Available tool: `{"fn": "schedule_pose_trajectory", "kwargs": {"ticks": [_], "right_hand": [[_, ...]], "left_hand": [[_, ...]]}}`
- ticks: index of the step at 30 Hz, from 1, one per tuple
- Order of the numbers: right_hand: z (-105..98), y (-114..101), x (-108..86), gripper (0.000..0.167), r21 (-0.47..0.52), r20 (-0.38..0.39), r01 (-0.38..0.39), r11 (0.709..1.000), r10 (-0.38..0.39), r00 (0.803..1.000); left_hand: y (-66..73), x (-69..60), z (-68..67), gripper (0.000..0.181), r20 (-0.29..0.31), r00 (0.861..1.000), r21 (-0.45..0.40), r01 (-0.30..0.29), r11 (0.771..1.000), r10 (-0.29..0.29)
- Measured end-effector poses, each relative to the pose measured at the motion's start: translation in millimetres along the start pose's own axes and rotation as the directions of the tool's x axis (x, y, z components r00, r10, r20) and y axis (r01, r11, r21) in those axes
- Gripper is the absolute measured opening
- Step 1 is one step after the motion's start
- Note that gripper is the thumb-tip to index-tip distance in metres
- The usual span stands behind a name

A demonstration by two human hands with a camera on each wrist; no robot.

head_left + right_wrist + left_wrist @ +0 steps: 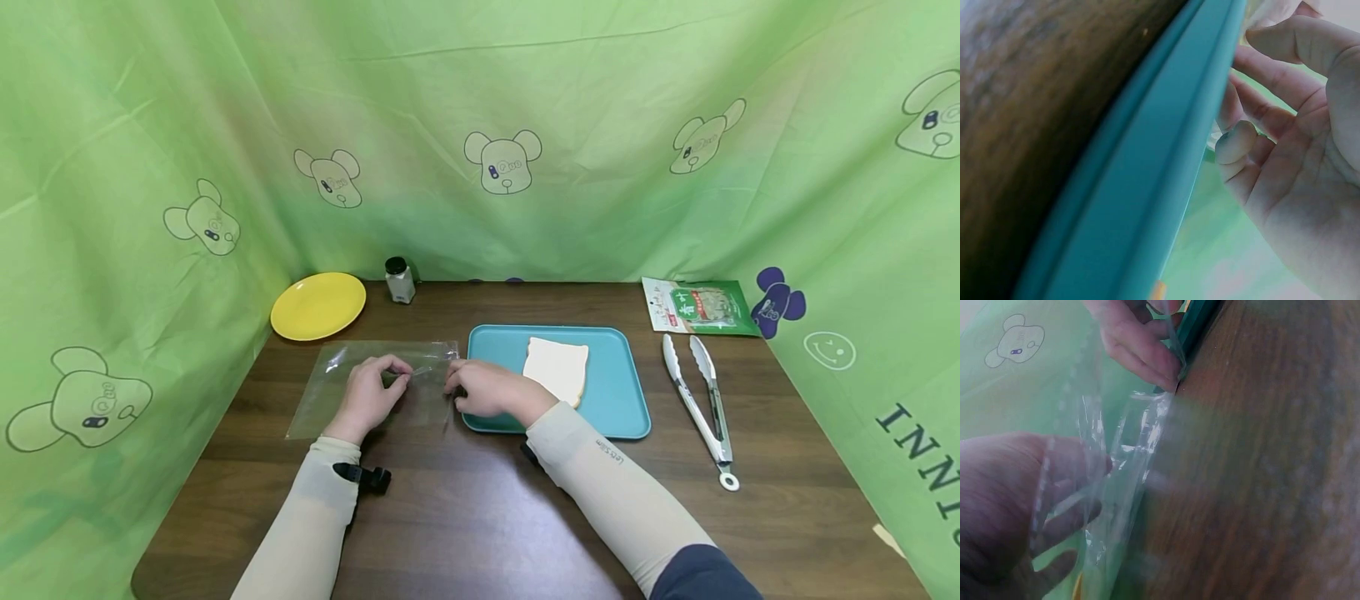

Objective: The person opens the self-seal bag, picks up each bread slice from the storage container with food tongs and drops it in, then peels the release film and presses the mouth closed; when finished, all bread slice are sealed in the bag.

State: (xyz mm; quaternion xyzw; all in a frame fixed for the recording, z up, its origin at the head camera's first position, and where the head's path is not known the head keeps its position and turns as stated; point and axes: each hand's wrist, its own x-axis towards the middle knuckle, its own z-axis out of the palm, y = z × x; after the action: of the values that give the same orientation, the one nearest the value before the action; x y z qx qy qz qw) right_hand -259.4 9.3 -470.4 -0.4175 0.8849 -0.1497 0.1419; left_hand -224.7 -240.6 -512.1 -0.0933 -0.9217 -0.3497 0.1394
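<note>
A clear plastic bag (322, 400) lies flat on the left side of the table, its upper film lifted in a fold near the middle. My left hand (369, 396) pinches that film between thumb and forefinger. In the left wrist view the left hand (1016, 494) shows partly through the raised film (1125, 450). My right hand (487, 389) is at the bag's right edge, beside the blue tray (607, 421). In the right wrist view the right hand (1297, 131) has loosely bent fingers, thumb apart, nothing visible between them. A bread slice (557, 369) lies on the tray.
A yellow plate (318, 306) and a black-capped shaker jar (400, 281) stand at the back left. Metal tongs (701, 408) lie right of the tray, below a green-and-white packet (701, 307). Green patterned cloth (502, 83) surrounds the wooden table (457, 533).
</note>
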Motion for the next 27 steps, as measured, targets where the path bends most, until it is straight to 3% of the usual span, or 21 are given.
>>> {"fn": "schedule_pose_trajectory", "kwargs": {"ticks": [9,13,18,27], "right_hand": [[1.5,2.1,1.4,0.029,-0.003,-0.008,0.012,1.0,-0.012,1.0],[1.9,2.4,1.6,0.029,-0.007,-0.008,0.005,1.0,-0.005,1.0],[3.1,2.6,2.3,0.03,-0.012,-0.017,0.003,1.0,-0.003,1.0],[3.7,1.6,4.8,0.028,-0.019,-0.043,0.052,0.998,-0.052,0.998]], "left_hand": [[-0.5,0.9,0.8,0.016,-0.03,0.998,-0.027,-0.054,0.998,0.053],[0.5,0.5,0.3,0.011,-0.033,0.996,-0.04,-0.082,0.996,0.081],[2.3,-0.1,-0.9,0.008,-0.029,0.997,-0.06,-0.077,0.995,0.075],[5.4,-0.3,-3.2,0.007,-0.064,0.99,-0.082,-0.128,0.988,0.123]]}}
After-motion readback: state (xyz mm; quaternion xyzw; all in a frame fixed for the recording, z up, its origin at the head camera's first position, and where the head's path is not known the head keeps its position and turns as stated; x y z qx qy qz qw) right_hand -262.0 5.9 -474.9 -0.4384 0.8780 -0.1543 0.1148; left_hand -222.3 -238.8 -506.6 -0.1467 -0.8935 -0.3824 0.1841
